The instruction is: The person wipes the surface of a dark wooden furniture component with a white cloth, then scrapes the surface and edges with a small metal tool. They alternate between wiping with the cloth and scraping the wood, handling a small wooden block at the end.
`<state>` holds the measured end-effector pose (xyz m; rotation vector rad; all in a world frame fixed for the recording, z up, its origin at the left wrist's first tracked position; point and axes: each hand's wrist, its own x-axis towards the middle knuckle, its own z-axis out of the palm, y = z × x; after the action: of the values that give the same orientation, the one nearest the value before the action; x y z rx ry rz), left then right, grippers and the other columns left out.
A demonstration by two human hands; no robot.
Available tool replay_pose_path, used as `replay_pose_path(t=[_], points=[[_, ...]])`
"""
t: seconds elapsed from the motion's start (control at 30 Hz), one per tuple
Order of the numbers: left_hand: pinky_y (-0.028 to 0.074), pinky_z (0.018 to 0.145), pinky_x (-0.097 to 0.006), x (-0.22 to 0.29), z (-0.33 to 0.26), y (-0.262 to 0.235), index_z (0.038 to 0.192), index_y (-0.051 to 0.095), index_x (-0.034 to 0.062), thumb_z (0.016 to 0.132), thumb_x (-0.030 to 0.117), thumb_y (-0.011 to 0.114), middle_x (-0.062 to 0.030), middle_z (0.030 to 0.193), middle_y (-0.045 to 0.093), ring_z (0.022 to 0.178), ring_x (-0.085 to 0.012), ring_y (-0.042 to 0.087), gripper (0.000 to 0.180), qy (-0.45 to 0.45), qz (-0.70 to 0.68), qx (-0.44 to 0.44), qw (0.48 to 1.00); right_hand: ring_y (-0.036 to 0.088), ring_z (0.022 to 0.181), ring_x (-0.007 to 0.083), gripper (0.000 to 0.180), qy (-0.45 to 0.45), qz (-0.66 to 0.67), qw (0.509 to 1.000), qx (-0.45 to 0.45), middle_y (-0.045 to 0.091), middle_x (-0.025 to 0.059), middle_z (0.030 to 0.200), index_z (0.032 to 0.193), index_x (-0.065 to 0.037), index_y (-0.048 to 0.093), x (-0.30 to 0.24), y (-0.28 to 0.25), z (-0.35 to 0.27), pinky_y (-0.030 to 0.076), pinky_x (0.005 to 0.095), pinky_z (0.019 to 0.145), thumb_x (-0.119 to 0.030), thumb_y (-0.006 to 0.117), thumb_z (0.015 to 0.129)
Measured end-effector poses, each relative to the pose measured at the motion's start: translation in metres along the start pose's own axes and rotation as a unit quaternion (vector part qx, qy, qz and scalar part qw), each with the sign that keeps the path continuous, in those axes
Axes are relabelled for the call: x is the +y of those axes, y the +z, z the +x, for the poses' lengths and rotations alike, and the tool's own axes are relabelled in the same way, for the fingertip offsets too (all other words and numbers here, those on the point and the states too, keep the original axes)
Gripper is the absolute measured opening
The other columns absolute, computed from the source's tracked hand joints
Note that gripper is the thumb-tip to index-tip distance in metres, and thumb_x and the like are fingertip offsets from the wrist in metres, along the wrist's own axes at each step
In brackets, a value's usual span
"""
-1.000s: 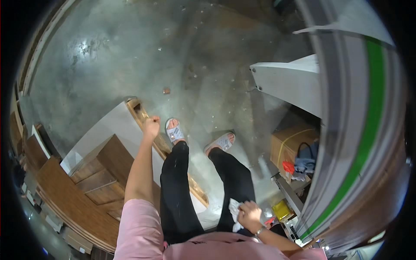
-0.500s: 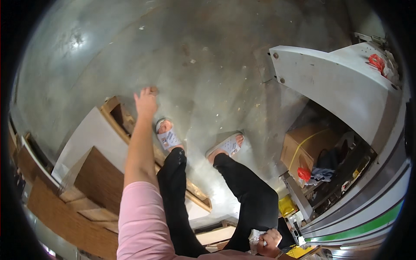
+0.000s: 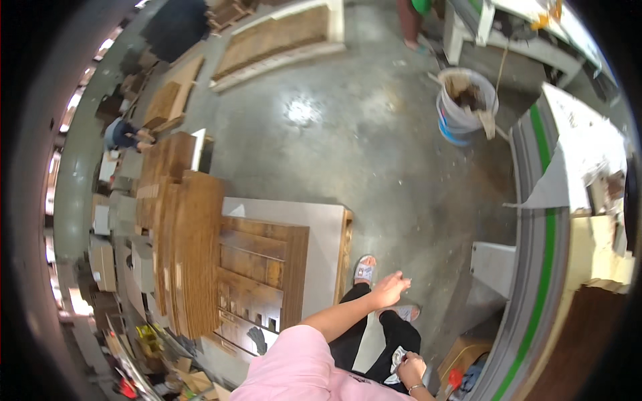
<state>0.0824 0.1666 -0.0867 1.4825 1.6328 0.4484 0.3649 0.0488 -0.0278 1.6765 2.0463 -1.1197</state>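
My left arm, in a pink sleeve, reaches over my legs, and my left hand (image 3: 391, 289) hangs in the air above the floor. Its fingers are loosely bent and apart, and I see nothing in them. Close to my right thigh, my right hand (image 3: 411, 369) is closed on a crumpled white cloth (image 3: 396, 361); part of the cloth is hidden by the fingers. To the left of my legs, a stack of brown wooden panels (image 3: 267, 244) lies on a white board (image 3: 322, 227). A dark grey glove (image 3: 257, 339) rests on the stack's near end.
Tall stacks of brown boards (image 3: 194, 257) stand farther left. A white bucket (image 3: 465, 110) is at the far right, beside a machine frame with a green stripe (image 3: 543, 294). Another person (image 3: 124, 134) is at the far left; someone's legs (image 3: 411, 23) show at the top.
My view has swung left and up, bringing the panel stacks and bucket into sight. My left hand has come back nearer my legs. The right hand still holds the white cloth.
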Motion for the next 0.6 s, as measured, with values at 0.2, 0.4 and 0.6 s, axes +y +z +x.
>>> replay_pose_path(t=[0.2, 0.4, 0.6], points=[[0.050, 0.077, -0.048, 0.134, -0.045, -0.087, 0.105, 0.053, 0.0080, 0.081, -0.002, 0.064, -0.0164, 0.096, 0.059, 0.093, -0.0399, 0.062, 0.028, 0.054, -0.026, 0.148, 0.987, 0.071, 0.081, 0.0375, 0.024, 0.039, 0.121, 0.989, 0.071, 0.072, 0.0202, 0.083, 0.086, -0.005, 0.074, -0.011, -0.106, -0.032, 0.055, 0.0460, 0.075, -0.027, 0.075, 0.075], [0.052, 0.074, -0.037, 0.308, -0.011, -0.167, 0.110, 0.062, 0.0041, 0.077, 0.001, 0.073, -0.0103, 0.095, 0.059, 0.085, -0.0243, 0.062, 0.035, 0.236, -0.107, 0.320, 0.911, 0.061, 0.063, 0.0117, 0.011, 0.042, 0.370, 0.923, 0.099, 0.067, 0.0050, 0.068, 0.076, 0.002, 0.072, 0.017, -0.181, -0.106, 0.049, 0.0290, 0.057, 0.000, 0.075, 0.066], [0.049, 0.092, -0.030, 0.459, -0.015, -0.224, 0.120, 0.063, 0.0003, 0.085, -0.003, 0.070, -0.0043, 0.111, 0.056, 0.100, -0.0137, 0.058, 0.036, 0.396, -0.200, 0.200, 0.874, 0.064, 0.077, 0.0175, 0.015, 0.007, 0.494, 0.849, 0.187, 0.067, 0.0130, 0.081, 0.084, 0.003, 0.063, -0.044, -0.280, -0.212, 0.051, 0.0315, 0.069, -0.003, 0.063, 0.071]])
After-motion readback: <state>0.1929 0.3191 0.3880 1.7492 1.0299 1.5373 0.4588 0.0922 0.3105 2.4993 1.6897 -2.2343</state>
